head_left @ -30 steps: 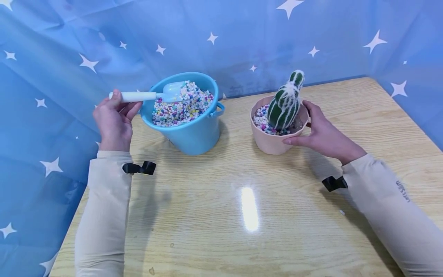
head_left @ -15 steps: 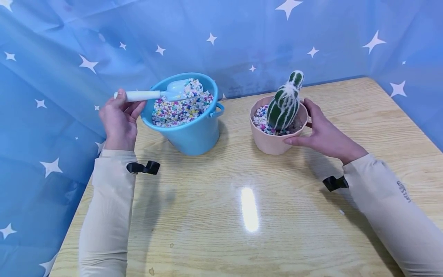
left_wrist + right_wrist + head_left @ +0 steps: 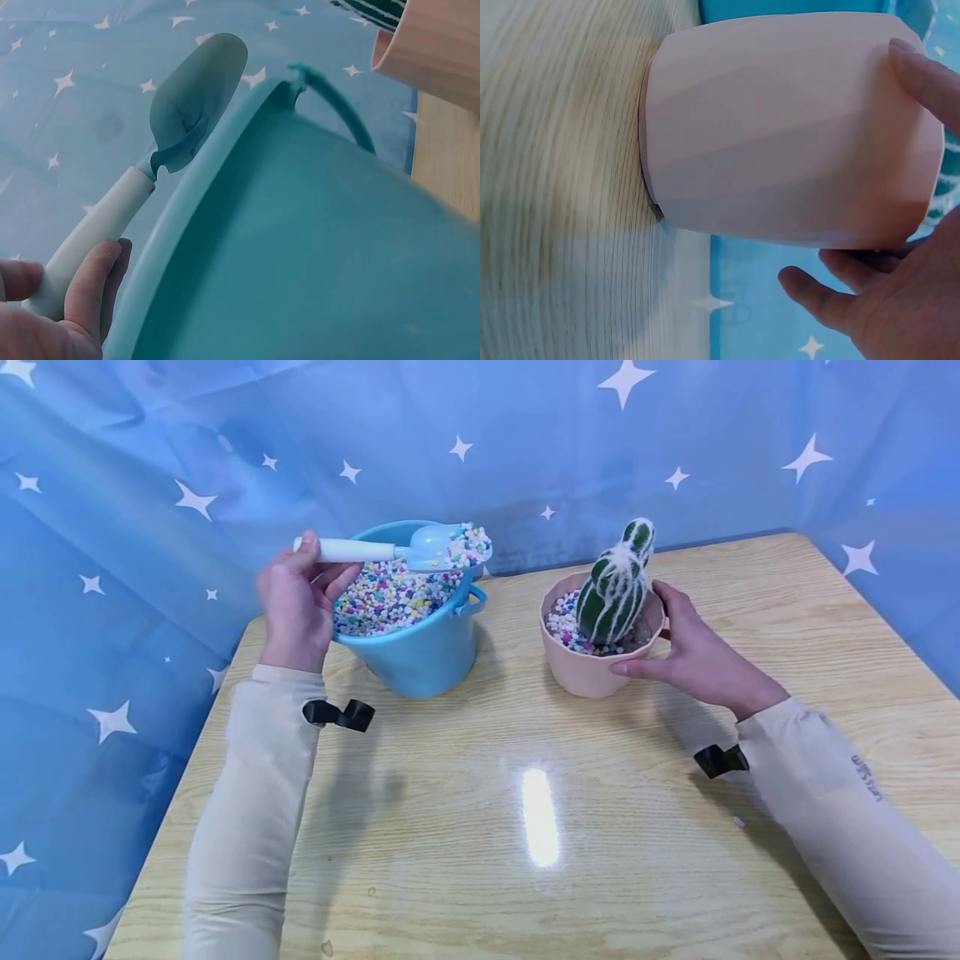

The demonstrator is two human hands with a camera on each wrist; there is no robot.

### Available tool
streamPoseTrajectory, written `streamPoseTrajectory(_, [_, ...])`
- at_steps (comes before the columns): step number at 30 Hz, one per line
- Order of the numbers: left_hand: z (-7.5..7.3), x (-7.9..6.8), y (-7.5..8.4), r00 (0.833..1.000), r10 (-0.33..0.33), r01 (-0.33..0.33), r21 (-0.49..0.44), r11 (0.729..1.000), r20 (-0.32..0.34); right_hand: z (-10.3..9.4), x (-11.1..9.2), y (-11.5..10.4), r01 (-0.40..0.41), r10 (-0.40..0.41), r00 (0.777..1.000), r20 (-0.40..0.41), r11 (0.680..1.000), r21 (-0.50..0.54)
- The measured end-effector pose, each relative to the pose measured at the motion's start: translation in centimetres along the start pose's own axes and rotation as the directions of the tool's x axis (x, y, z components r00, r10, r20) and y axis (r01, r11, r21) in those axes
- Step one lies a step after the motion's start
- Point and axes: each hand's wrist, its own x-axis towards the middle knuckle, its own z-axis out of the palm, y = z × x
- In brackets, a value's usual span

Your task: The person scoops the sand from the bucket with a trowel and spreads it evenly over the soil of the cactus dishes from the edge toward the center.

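Note:
My left hand point(image 3: 300, 602) grips the white handle of a small scoop point(image 3: 431, 545), its light blue blade heaped with coloured pebbles point(image 3: 469, 545). The scoop is held level above the right rim of a blue bucket point(image 3: 420, 652), which is partly filled with the same pebbles. In the left wrist view the blade's underside point(image 3: 199, 90) shows beyond the bucket's rim. To the right, my right hand point(image 3: 701, 652) holds a pink flowerpot point(image 3: 585, 672) by its right side, thumb in front and fingers behind. A green cactus point(image 3: 611, 597) with white fuzz leans in the pot, pebbles lying at its left.
Both containers stand toward the back of a wooden table point(image 3: 450, 860), a gap between them. Close behind hangs a blue curtain point(image 3: 510, 443) with white stars. The bucket's handle point(image 3: 472, 600) sticks out on its right side. One pale pebble point(image 3: 738, 822) lies near my right forearm.
My left hand has moved right and slightly up, carrying the loaded scoop from inside the bucket's opening to over its right rim. My right hand stays on the flowerpot.

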Motion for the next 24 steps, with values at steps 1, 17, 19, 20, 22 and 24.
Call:
streamPoseTrajectory(1, [0.2,0.0,-0.2,1.000,-0.001,0.001,0.010,1.000,0.006,0.1,0.0,0.0,0.006,-0.006,1.000,0.001,1.000,0.004])
streamPoseTrajectory(17, [2.8,-0.1,-1.9,0.993,-0.068,0.054,0.136,0.989,0.097,0.2,-0.1,-0.2,0.022,-0.022,1.000,-0.018,1.000,-0.007])
streamPoseTrajectory(19, [3.1,-0.1,-2.1,0.991,-0.072,0.054,0.158,0.986,0.110,0.2,-0.1,-0.2,0.024,-0.024,1.000,-0.013,1.000,-0.001])
streamPoseTrajectory(20, [3.3,-0.1,-2.3,0.990,-0.075,0.055,0.164,0.985,0.116,0.2,0.0,-0.2,0.027,-0.027,1.000,-0.011,1.000,0.002])
streamPoseTrajectory(22, [3.6,-0.2,-2.5,0.988,-0.078,0.053,0.186,0.981,0.132,0.3,0.0,-0.2,0.033,-0.032,0.999,-0.009,0.999,0.008])
streamPoseTrajectory(24, [3.9,-0.2,-2.8,0.987,-0.073,0.043,0.204,0.978,0.144,0.4,0.1,-0.2,0.038,-0.038,0.999,-0.007,0.999,0.013])
